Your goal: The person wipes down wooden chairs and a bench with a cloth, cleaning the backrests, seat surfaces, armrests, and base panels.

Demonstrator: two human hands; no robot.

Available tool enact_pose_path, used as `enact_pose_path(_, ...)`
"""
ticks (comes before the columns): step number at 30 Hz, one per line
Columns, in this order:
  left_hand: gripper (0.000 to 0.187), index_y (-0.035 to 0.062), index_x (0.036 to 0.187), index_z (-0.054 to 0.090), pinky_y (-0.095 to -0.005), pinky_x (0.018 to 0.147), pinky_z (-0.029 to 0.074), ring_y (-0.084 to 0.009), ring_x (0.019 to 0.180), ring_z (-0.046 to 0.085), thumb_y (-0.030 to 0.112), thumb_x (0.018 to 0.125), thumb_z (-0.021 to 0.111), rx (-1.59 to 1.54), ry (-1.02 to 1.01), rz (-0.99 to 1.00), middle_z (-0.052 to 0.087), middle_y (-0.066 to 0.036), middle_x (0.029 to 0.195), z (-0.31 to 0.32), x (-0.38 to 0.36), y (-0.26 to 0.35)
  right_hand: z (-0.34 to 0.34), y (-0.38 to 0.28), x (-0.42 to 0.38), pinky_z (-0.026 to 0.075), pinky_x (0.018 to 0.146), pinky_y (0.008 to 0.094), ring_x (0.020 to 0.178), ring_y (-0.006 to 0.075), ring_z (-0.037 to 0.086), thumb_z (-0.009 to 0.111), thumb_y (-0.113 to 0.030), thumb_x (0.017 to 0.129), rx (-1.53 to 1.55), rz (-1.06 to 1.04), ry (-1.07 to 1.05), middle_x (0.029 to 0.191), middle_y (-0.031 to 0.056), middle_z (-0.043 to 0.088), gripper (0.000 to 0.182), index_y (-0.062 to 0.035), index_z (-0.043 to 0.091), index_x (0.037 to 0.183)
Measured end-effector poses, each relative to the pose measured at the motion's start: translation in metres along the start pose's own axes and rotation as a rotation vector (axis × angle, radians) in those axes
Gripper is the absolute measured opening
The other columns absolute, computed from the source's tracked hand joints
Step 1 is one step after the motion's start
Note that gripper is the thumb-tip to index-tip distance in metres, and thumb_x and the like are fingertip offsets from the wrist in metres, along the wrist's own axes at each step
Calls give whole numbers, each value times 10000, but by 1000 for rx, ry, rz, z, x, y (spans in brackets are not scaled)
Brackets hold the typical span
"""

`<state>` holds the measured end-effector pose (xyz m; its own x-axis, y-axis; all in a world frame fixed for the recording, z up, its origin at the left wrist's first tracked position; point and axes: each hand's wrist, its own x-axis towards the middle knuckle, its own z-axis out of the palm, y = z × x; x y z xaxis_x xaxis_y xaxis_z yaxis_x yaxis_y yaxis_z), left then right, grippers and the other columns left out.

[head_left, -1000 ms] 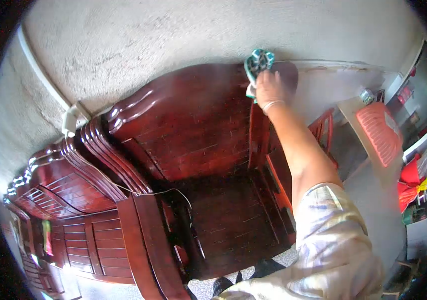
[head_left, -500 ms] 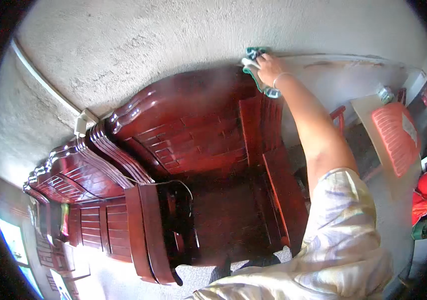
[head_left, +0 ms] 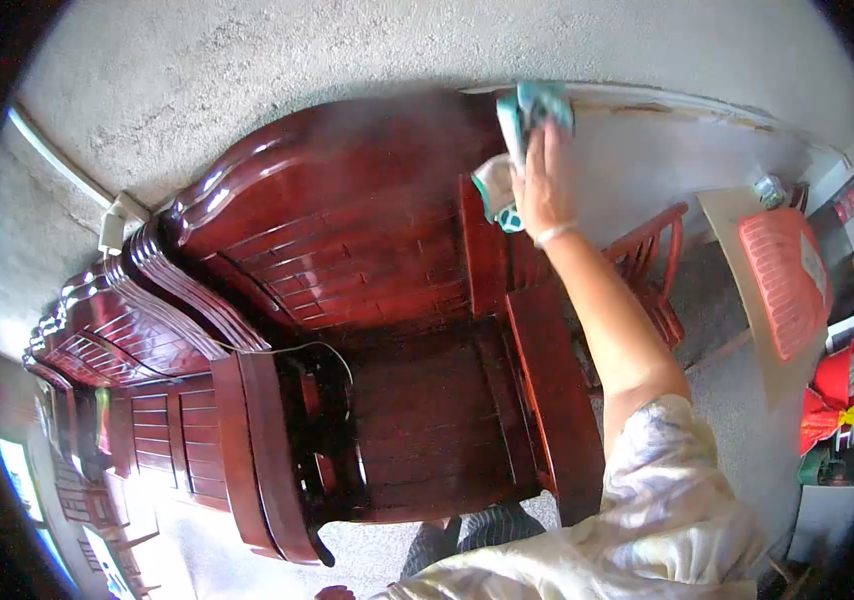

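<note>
My right hand (head_left: 544,190) reaches up at the right end of a dark red wooden bench's backrest (head_left: 347,170), beside the wall. It holds a green and white patterned cloth (head_left: 539,103), with the fingers pressed over it. A loose corner of the cloth hangs down left of my wrist, above the bench's end post (head_left: 483,250). A light bracelet circles that wrist, and a pale patterned sleeve (head_left: 667,480) covers the upper arm. No clear view of my left hand appears.
The bench seat (head_left: 432,420) and armrest (head_left: 552,390) lie below my arm. A thin cable crosses the left armrest from a white wall box (head_left: 117,225). To the right are a red chair (head_left: 662,270), a pink plastic basket (head_left: 785,285) on a board, and red bags (head_left: 832,395).
My right hand has shifted slightly down in view, and the cloth is spread more upright above its fingers. The view has moved, with the bench appearing farther left and more red chair showing.
</note>
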<state>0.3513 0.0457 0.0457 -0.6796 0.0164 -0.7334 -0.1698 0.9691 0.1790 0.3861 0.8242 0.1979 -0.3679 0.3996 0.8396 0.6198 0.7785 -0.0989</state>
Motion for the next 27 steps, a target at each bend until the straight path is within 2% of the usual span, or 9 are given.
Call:
enact_pose_path(3,349,11,1136,409,-379,880,364,-241,1023,429,113,817,509,10,-34,-30,443,-149,1102,4,2,-25,7,4,59,281,966,476,1113,361,377,614,-287,719,-142,-35,15,1177,171,433,533,12,450,1129)
enact_pose_path(6,332,3,1126,412,-374,879,363,-233,1013,431,92,820,504,13,-41,-47,444,-144,1092,2,20,-47,2,7,98,306,918,497,1044,342,447,581,-347,718,-116,174,-406,1097,165,508,415,-20,537,970)
enact_pose_path(9,315,-5,1115,414,-370,877,363,-226,1004,432,71,822,500,-70,122,66,445,-139,1083,-22,72,-66,14,3,62,323,949,446,1003,291,503,500,-284,829,-182,74,-11,1025,154,559,299,-21,573,953)
enact_pose_path(11,304,-11,1108,415,-367,876,362,-221,997,433,57,824,497,-316,344,331,445,-135,1077,-46,132,-73,28,8,15,264,969,502,1159,391,345,604,-356,708,-144,-27,230,1220,204,403,590,34,449,1123)
enact_pose_path(13,422,-37,1205,343,-378,904,354,-275,1084,406,78,829,496,-8,487,318,408,-168,1168,-86,117,55,40,0,-46,203,1015,493,1213,470,217,683,-311,653,-79,20,56,1308,278,229,817,97,281,1235)
enact_pose_path(15,468,-14,1259,321,-392,966,301,-333,1178,335,197,867,466,-266,642,448,375,-233,1218,-97,184,56,59,0,-101,187,1028,479,1217,488,183,713,-269,629,-64,77,-74,1322,306,163,868,112,238,1247)
enact_pose_path(17,526,20,1306,281,-442,1003,227,-394,1211,277,286,879,433,270,728,396,283,-263,1311,-108,205,93,63,-12,-134,165,1046,458,1241,481,131,719,-236,633,-121,227,-241,1334,315,102,902,153,186,1246)
enact_pose_path(22,550,85,1346,237,-443,1001,212,-344,1259,216,390,900,336,333,693,187,231,-213,1359,-82,236,127,81,-18,-237,167,1045,436,1245,418,194,648,-302,693,-579,217,-698,1341,291,176,837,150,220,1253)
enact_pose_path(27,548,162,1358,227,-461,991,205,-310,1267,217,444,893,301,497,820,30,227,-188,1365,-67,235,133,2,-36,-312,260,975,448,1174,400,300,630,-133,674,-261,136,-772,1260,227,331,608,50,359,1187)
